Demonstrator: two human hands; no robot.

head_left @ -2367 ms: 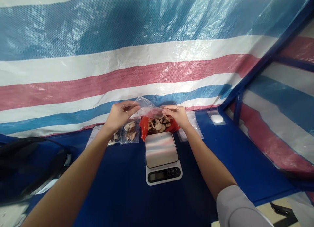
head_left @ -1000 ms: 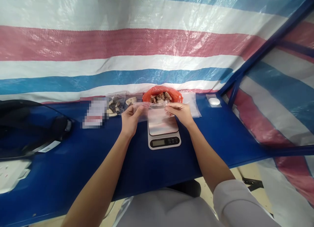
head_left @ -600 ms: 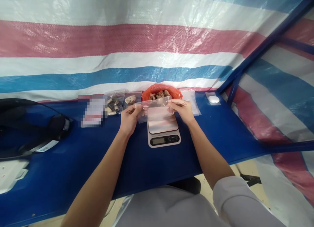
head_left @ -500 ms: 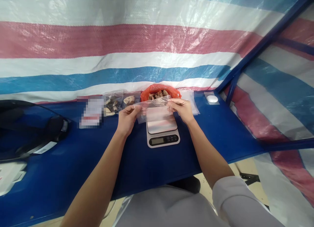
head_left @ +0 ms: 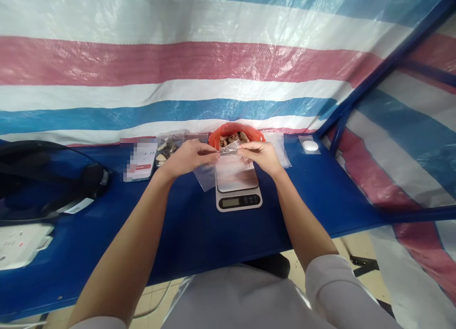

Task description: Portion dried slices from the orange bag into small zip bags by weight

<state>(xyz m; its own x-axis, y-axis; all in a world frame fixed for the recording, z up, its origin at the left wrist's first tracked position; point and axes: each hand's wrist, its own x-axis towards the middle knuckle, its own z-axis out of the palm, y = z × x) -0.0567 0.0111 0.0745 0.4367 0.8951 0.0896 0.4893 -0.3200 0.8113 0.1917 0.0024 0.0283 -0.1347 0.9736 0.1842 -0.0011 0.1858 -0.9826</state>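
Between my two hands is a clear plastic bag (head_left: 206, 175), held over a white digital scale (head_left: 238, 179). My left hand (head_left: 187, 157) pinches its upper edge from the left, and the bag's body hangs below those fingers. My right hand (head_left: 261, 155) is closed on the same edge from the right, a short way off. Nothing shows inside the bag. Just behind my fingers sits an open red plastic bag (head_left: 218, 132) filled with brownish dried pieces (head_left: 233, 138) that look like mushroom slices. The scale's display (head_left: 231, 202) shows no readable digits.
Left of the scale lie a clear bag of dried pieces (head_left: 167, 148) and a phone (head_left: 142, 160). A black strapped object (head_left: 78, 189) and a white power strip (head_left: 23, 243) are farther left. Flat clear bags (head_left: 281, 148) and a white round object (head_left: 309, 145) lie right.
My left hand has moved closer to my right along the bag's edge and turned more palm-down. The bag now droops to the left of the scale. The view has shifted slightly.
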